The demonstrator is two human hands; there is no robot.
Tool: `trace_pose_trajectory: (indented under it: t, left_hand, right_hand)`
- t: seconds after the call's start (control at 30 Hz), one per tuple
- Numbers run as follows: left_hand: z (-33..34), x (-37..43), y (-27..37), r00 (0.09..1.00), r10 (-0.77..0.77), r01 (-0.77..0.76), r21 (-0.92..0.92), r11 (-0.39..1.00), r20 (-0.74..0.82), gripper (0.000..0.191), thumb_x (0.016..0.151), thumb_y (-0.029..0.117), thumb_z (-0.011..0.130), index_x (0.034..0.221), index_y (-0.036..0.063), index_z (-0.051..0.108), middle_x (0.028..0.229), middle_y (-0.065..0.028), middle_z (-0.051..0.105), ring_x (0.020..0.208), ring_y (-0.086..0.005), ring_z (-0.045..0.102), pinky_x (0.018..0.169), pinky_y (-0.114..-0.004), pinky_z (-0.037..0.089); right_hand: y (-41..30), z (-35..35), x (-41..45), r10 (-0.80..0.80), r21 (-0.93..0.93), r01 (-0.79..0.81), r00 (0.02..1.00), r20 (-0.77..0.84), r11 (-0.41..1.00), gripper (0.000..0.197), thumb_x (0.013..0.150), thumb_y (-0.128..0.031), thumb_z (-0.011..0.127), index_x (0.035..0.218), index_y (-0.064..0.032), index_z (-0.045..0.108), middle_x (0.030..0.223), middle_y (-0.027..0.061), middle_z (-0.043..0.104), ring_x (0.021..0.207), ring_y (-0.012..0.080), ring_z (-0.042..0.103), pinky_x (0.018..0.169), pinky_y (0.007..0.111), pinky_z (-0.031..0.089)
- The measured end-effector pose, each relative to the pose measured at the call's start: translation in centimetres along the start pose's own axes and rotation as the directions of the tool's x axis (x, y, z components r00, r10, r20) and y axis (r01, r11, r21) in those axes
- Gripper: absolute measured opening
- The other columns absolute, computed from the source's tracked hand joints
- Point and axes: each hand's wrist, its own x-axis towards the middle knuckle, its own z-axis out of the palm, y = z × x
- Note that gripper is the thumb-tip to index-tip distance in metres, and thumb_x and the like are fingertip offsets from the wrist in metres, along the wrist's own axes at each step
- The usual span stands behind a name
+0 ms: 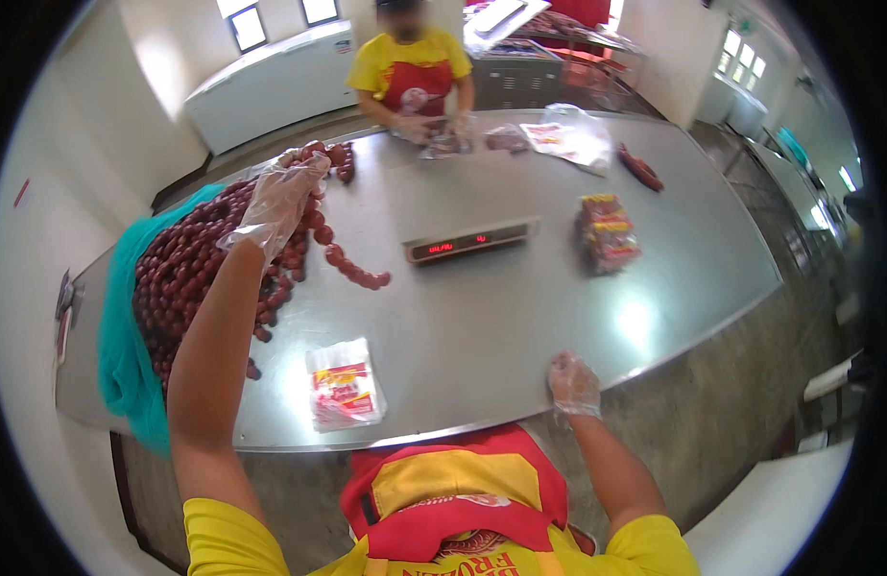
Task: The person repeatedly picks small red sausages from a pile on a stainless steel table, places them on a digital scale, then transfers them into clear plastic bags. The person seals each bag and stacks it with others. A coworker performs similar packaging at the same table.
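My left hand [281, 198], in a clear plastic glove, is raised over the far part of a large pile of dark red linked sausages [188, 270]. It grips a string of round sausage links [333, 253], whose lower end curves toward the table's middle. My right hand [574, 381], also gloved, rests at the near edge of the steel table [479, 345] with its fingers curled; whether anything is under them is hidden. A stack of printed plastic bags [345, 385] lies between my arms. Beyond it stands a digital scale [469, 243] with lit red digits.
Teal cloth or netting [123, 317] borders the pile on the left. A filled sausage pack [609, 234] lies right of the scale. Across the table, a person [422, 79] handles a plastic bag [443, 146]. A loose sausage piece [639, 169] and more bags [569, 137] lie at far right.
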Motion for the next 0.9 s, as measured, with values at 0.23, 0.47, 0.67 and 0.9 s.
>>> trace_pose_trajectory:
  t: [0.23, 0.47, 0.67, 0.9]
  left_hand:
    - [13.7, -10.5, -3.5, 0.978, -0.043, 0.101, -0.284, 0.954, 0.203, 0.063, 0.125, 0.045, 0.064, 0.175, 0.0110, 0.050, 0.091, 0.0006, 0.070, 0.085, -0.0143, 0.070, 0.097, -0.046, 0.060]
    - [19.2, -22.2, -20.2, 0.756, -0.514, 0.505, 0.139, 0.852, 0.406, 0.049, 0.122, 0.033, 0.069, 0.166, 0.0113, 0.068, 0.096, -0.0053, 0.073, 0.087, -0.0206, 0.077, 0.090, -0.045, 0.069]
    - [14.6, -25.0, -20.9, 0.815, -0.331, 0.286, 0.167, 0.944, 0.475, 0.032, 0.119, 0.026, 0.068, 0.137, 0.0025, 0.080, 0.112, -0.0039, 0.081, 0.096, -0.0172, 0.079, 0.092, -0.037, 0.066]
    - [16.4, -27.1, -18.4, 0.798, -0.311, 0.236, 0.207, 0.949, 0.516, 0.031, 0.106, 0.019, 0.081, 0.133, 0.0041, 0.080, 0.112, -0.0030, 0.083, 0.101, -0.0166, 0.076, 0.094, -0.035, 0.063]
  right_hand:
    - [-0.8, -1.9, -0.4, 0.033, 0.096, -0.035, 0.999, 0.018, 0.995, 0.032, 0.114, -0.039, 0.065, 0.121, -0.0137, 0.083, 0.115, 0.0206, 0.086, 0.112, 0.0467, 0.083, 0.100, 0.060, 0.065]
    - [-0.3, -2.4, 0.5, 0.116, 0.324, -0.173, 0.976, 0.186, 0.930, 0.051, 0.110, -0.053, 0.071, 0.135, -0.0125, 0.089, 0.128, 0.0259, 0.086, 0.122, 0.0469, 0.082, 0.107, 0.055, 0.065]
    - [-4.0, 1.7, 3.7, 0.067, 0.501, -0.200, 0.960, 0.271, 0.842, 0.063, 0.103, -0.058, 0.080, 0.146, -0.0127, 0.085, 0.128, 0.0234, 0.088, 0.117, 0.0424, 0.086, 0.103, 0.051, 0.066]
    - [-12.7, 4.1, 8.0, 0.255, 0.681, -0.423, 0.905, 0.339, 0.598, 0.057, 0.097, -0.032, 0.091, 0.151, -0.0155, 0.082, 0.122, 0.0106, 0.089, 0.101, 0.0231, 0.086, 0.091, 0.038, 0.067]
